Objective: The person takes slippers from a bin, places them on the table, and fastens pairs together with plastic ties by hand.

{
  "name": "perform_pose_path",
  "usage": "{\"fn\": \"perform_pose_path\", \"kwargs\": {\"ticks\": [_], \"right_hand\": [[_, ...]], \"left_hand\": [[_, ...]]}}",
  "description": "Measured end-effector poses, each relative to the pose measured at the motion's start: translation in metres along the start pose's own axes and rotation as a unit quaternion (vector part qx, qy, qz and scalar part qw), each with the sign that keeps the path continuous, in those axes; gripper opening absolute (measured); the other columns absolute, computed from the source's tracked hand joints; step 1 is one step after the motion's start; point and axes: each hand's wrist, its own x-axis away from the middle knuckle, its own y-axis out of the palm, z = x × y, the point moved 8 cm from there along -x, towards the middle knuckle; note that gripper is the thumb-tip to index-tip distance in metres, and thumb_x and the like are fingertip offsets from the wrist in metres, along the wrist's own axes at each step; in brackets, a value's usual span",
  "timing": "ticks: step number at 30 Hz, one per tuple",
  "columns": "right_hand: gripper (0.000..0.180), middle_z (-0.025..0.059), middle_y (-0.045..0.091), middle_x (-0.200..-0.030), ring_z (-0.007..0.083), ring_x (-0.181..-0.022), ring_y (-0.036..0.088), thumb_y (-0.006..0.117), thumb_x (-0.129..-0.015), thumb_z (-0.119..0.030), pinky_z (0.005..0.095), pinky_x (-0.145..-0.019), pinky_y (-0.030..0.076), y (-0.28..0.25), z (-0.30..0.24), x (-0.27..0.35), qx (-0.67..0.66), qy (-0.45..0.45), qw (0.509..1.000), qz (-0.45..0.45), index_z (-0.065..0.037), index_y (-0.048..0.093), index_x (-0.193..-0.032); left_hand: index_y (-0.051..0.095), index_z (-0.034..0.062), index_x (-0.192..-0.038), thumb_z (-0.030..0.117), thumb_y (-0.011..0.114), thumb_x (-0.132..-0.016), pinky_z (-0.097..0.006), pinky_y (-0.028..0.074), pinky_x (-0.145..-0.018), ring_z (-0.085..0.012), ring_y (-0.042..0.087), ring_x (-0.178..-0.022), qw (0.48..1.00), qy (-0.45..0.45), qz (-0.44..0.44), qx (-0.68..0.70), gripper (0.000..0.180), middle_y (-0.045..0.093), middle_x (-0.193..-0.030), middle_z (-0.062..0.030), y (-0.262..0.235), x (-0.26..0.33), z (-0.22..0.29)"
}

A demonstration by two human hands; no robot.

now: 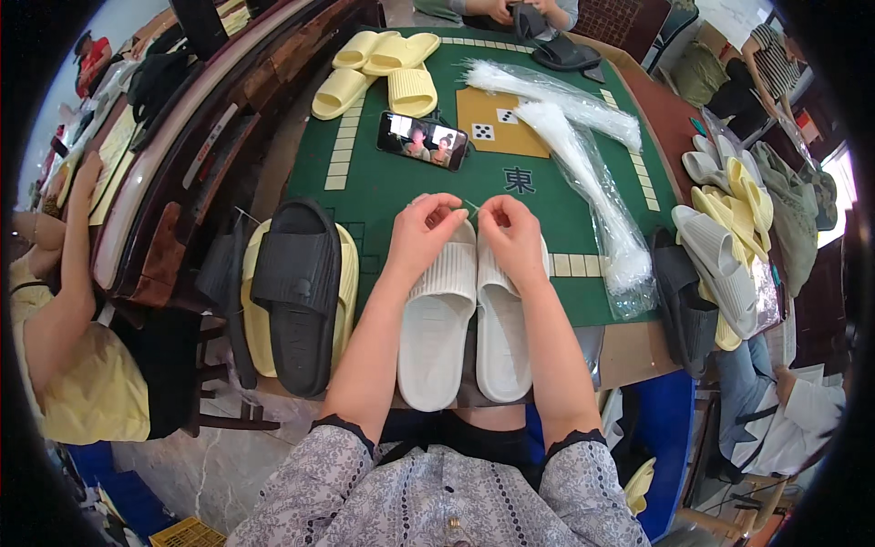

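A pair of white slide slippers (pixel 434 351) lies side by side at the table's near edge, heels toward me. Above their toe ends, my left hand (pixel 428 228) and my right hand (pixel 510 232) are close together, fingertips pinched. A thin, pale plastic strand (pixel 470 204) shows faintly between them; its ends are hidden by my fingers. To the left, a dark grey slipper (pixel 293 301) rests on top of a yellow slipper (pixel 258 339). Bundles of white plastic strands (pixel 597 205) in clear bags lie at the right of the green table top.
A phone (pixel 423 141) playing a video lies beyond my hands. Yellow slippers (pixel 398 55) are grouped at the far left. More white, yellow and dark slippers (pixel 720 242) pile up along the right edge. Across the table, another person's hands (pixel 524 9) handle a dark slipper.
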Motion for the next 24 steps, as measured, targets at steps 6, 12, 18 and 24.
{"fn": "perform_pose_path", "kwargs": {"ticks": [6, 12, 18, 24], "right_hand": [[0.010, 0.0085, 0.063, -0.075, 0.0185, -0.070, 0.060, 0.063, -0.082, -0.011, 0.0304, -0.067, 0.049, -0.001, 0.001, -0.003, -0.007, -0.003, 1.000, 0.003, -0.001, 0.063, -0.082], [0.011, 0.0066, 0.063, -0.073, 0.0134, -0.065, 0.058, 0.063, -0.081, -0.010, 0.0273, -0.064, 0.048, -0.009, 0.003, -0.004, -0.015, 0.012, 1.000, 0.004, 0.001, 0.063, -0.081], [0.010, 0.0060, 0.063, -0.072, 0.0126, -0.066, 0.058, 0.063, -0.081, -0.009, 0.0268, -0.065, 0.048, -0.003, -0.001, -0.003, -0.032, 0.023, 0.999, -0.007, 0.001, 0.063, -0.081], [0.012, 0.0086, 0.063, -0.072, 0.0162, -0.066, 0.059, 0.064, -0.079, -0.012, 0.0292, -0.066, 0.049, -0.006, 0.000, -0.002, -0.007, 0.015, 1.000, 0.005, -0.001, 0.064, -0.081]], "left_hand": [[0.069, 0.0039, -0.092, 0.014, 0.075, -0.070, -0.034, 0.043, -0.083, -0.0236, 0.057, -0.089, 0.955, 0.279, 0.092, 0.023, 0.025, 0.063, -0.090, -0.0068, -0.046, 0.053, 0.163], [0.057, 0.0192, -0.083, 0.060, 0.046, -0.091, -0.042, 0.032, -0.084, -0.0263, 0.039, -0.096, 0.891, 0.448, -0.020, 0.072, 0.043, 0.044, -0.090, -0.0018, -0.070, 0.133, 0.283], [0.054, 0.0226, -0.078, 0.055, 0.056, -0.087, -0.042, 0.030, -0.089, -0.0271, 0.038, -0.099, 0.893, 0.434, 0.112, -0.039, 0.034, 0.042, -0.092, 0.0003, -0.080, 0.169, 0.298], [0.050, 0.0264, -0.073, 0.052, 0.064, -0.083, -0.043, 0.027, -0.098, -0.0283, 0.036, -0.103, 0.877, 0.462, 0.120, -0.053, 0.031, 0.040, -0.094, 0.0025, -0.070, 0.167, 0.305]]}}
